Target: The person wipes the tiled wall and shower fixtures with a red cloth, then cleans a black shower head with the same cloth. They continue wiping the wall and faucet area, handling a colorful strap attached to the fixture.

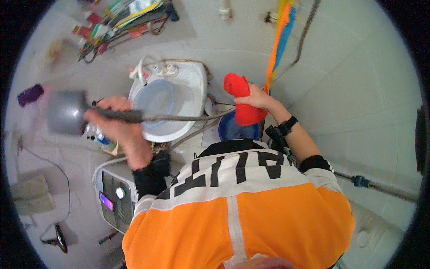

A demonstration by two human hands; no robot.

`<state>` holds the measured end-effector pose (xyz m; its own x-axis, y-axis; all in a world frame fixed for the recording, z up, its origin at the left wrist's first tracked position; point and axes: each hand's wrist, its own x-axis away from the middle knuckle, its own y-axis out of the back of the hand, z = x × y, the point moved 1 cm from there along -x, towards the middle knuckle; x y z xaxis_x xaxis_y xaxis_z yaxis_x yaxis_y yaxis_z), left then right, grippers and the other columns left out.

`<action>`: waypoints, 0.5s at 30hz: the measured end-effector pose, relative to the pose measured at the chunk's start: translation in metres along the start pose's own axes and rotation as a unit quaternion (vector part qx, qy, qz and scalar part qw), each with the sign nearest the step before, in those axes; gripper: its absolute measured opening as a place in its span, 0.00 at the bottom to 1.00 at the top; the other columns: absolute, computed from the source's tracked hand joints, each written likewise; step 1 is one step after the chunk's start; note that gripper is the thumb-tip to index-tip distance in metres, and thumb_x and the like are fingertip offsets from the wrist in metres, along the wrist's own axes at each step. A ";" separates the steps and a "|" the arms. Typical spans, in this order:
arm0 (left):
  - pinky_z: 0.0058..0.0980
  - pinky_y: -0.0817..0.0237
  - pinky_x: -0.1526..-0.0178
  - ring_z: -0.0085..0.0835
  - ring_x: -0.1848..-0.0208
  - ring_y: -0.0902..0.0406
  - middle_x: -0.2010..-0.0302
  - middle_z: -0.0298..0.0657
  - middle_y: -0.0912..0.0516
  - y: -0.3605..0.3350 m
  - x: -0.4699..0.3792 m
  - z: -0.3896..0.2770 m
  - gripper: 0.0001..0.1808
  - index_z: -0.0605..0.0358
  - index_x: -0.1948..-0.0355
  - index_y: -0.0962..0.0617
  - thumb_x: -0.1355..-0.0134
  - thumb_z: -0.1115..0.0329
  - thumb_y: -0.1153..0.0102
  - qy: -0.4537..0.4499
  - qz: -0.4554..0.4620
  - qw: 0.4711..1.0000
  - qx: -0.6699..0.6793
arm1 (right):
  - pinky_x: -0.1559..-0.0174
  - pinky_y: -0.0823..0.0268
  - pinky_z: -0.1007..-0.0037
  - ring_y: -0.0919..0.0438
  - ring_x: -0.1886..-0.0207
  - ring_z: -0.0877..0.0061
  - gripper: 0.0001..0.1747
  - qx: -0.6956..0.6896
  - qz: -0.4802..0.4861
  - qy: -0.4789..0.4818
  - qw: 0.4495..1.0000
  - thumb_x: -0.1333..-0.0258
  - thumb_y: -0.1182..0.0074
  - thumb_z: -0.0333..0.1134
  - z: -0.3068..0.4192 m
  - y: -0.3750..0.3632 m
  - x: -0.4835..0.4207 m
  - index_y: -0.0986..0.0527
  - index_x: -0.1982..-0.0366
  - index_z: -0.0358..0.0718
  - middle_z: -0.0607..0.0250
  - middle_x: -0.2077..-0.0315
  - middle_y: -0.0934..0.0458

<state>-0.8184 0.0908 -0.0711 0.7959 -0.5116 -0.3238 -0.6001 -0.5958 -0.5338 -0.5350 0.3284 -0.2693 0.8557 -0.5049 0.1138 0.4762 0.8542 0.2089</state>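
Observation:
My left hand [117,124], blurred, is closed around the handle of a grey shower head [67,112] at the left, in front of the white washbasin [198,84]. A hose [188,118] runs from the handle to the right. My right hand [252,97] grips a bunched red cloth [250,115], whose ends stick out above and below the fingers. Below that cloth stands a blue bucket [225,127], partly hidden by it. A translucent bluish basin [156,97] sits in the washbasin, partly behind the left hand and the hose.
A washing machine [116,198] stands at the lower left. Coloured cloth strips [280,43] hang behind my right hand. A rack with items [134,23] is on the wall at the upper left. A hair dryer [60,238] hangs by its cord. A pipe [386,190] runs along the right wall.

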 end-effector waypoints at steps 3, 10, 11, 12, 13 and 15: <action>0.25 0.44 0.71 0.24 0.75 0.37 0.78 0.30 0.34 -0.038 0.016 0.046 0.30 0.48 0.71 0.31 0.28 0.33 0.52 0.053 0.011 0.998 0.039 | 0.43 0.28 0.68 0.21 0.47 0.75 0.28 -0.213 0.055 0.026 0.975 0.40 0.33 0.38 0.086 -0.033 0.000 0.26 0.42 0.37 0.64 0.50 0.20; 0.28 0.39 0.67 0.27 0.73 0.36 0.76 0.33 0.33 -0.081 0.027 0.057 0.30 0.52 0.68 0.30 0.30 0.34 0.46 0.097 0.072 0.985 0.121 | 0.46 0.26 0.62 0.16 0.51 0.58 0.35 0.015 -0.002 0.129 0.992 0.52 0.26 0.49 0.160 -0.093 0.008 0.22 0.47 0.34 0.47 0.53 0.16; 0.28 0.40 0.67 0.26 0.73 0.36 0.76 0.33 0.33 -0.081 0.026 0.056 0.30 0.52 0.68 0.30 0.30 0.34 0.46 0.111 0.066 0.984 0.121 | 0.45 0.26 0.62 0.16 0.51 0.56 0.35 0.053 -0.016 0.110 0.992 0.53 0.26 0.49 0.156 -0.090 0.008 0.21 0.49 0.34 0.45 0.53 0.16; 0.28 0.40 0.68 0.26 0.73 0.37 0.76 0.33 0.33 -0.081 0.024 0.054 0.30 0.52 0.69 0.31 0.30 0.34 0.47 0.101 0.075 0.985 0.121 | 0.47 0.26 0.60 0.17 0.52 0.53 0.33 0.080 -0.036 0.134 0.987 0.54 0.27 0.52 0.151 -0.089 0.008 0.19 0.52 0.36 0.45 0.54 0.17; 0.28 0.41 0.68 0.26 0.73 0.37 0.76 0.32 0.34 -0.080 0.021 0.052 0.30 0.51 0.69 0.31 0.30 0.33 0.47 0.100 0.076 0.985 0.120 | 0.47 0.26 0.59 0.17 0.52 0.53 0.33 0.114 -0.051 0.157 0.980 0.54 0.28 0.52 0.145 -0.087 0.007 0.19 0.52 0.36 0.46 0.55 0.17; 0.28 0.42 0.68 0.25 0.74 0.38 0.77 0.32 0.34 -0.077 0.016 0.048 0.31 0.51 0.70 0.31 0.30 0.32 0.48 0.088 0.073 0.987 0.114 | 0.48 0.26 0.57 0.18 0.53 0.53 0.33 0.189 -0.087 0.195 0.958 0.54 0.29 0.54 0.130 -0.085 0.006 0.19 0.52 0.36 0.47 0.57 0.17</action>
<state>-0.7557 0.1586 -0.0723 0.6641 -0.6935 -0.2795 -0.6571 -0.3630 -0.6606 -0.5964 0.2363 -0.1605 0.8159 -0.4871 -0.3114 0.5740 0.6180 0.5372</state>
